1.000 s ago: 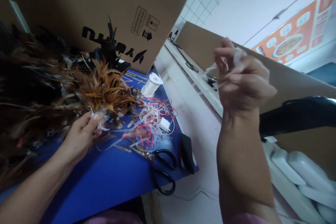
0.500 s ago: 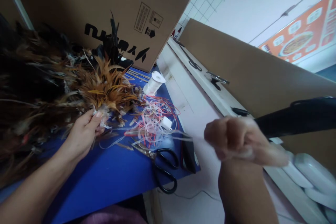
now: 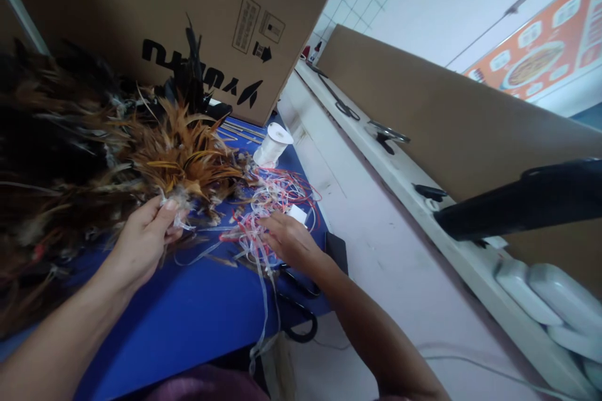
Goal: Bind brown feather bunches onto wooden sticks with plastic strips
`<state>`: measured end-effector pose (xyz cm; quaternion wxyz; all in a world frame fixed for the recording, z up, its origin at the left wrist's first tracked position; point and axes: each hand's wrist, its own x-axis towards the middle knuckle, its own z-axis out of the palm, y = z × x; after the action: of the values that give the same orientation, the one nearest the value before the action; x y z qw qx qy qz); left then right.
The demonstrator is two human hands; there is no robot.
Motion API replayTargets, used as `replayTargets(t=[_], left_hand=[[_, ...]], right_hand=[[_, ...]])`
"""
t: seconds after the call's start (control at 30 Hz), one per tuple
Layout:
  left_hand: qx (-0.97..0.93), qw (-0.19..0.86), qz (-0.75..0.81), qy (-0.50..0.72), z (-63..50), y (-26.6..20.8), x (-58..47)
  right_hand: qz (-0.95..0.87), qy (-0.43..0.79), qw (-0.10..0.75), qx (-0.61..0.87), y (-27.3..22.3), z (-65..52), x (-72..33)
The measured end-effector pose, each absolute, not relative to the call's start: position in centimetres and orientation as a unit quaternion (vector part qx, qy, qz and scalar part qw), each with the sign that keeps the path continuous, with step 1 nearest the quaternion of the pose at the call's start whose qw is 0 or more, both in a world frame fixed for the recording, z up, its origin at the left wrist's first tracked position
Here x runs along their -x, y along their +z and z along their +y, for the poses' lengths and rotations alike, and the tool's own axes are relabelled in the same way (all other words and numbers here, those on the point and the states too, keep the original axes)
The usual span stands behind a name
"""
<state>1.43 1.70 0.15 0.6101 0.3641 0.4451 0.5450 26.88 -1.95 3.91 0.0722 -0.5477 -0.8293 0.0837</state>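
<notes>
In my left hand [image 3: 143, 241], closed at the lower left, is the pale, wrapped base of a bunch of brown feathers [image 3: 181, 156]. The orange-brown tips fan out away from me. My right hand [image 3: 291, 241] is over a tangle of red and clear ribbon [image 3: 277, 191], its fingers bent together at the strands. They look closed on clear ribbon [image 3: 264, 301], whose loose ends hang over the table's near edge. Another clear strand runs from near the bunch toward the tangle. Beneath my right forearm lie black-handled scissors [image 3: 305, 326], partly covered.
A white spool [image 3: 273, 145] stands behind the tangle on the blue table [image 3: 188, 319]. More dark and brown feathers [image 3: 56, 163] heap up at left. A large cardboard box [image 3: 188, 6] rises behind. On the right, a white ledge [image 3: 399, 175] holds scissors [image 3: 347, 111] and a black object [image 3: 522, 200].
My right hand has come back from far right, where it held ribbon stretched out, to the tangle. The ribbon now hangs slack over the edge. My left hand keeps its hold on the feathers.
</notes>
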Motion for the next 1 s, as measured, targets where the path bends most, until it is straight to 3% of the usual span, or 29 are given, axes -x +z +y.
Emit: replayTargets(t=[0.2,0.4,0.6,0.87,1.0], left_hand=[[-0.368,0.612,0.435,0.548,1.8,0.3,-1.4],[-0.365,0.61,0.451,0.54,1.6,0.2,-1.3],[-0.351,0.604,0.461,0.547,1.7,0.5,-1.4],[-0.364,0.607,0.463,0.533,1.7,0.5,-1.2],[-0.362,0.612,0.46,0.532,1.7,0.3,-1.2]], right_hand=[[-0.831,0.106,0.135,0.529,4.3,1.6,-28.4],[-0.703,0.183,0.35,0.591,9.9,3.9,-30.5],[-0.628,0.227,0.463,0.582,14.6,6.6,-31.7],[-0.643,0.219,0.45,0.58,18.5,7.9,-32.6],[-0.629,0.216,0.49,0.564,20.3,8.1,-32.9]])
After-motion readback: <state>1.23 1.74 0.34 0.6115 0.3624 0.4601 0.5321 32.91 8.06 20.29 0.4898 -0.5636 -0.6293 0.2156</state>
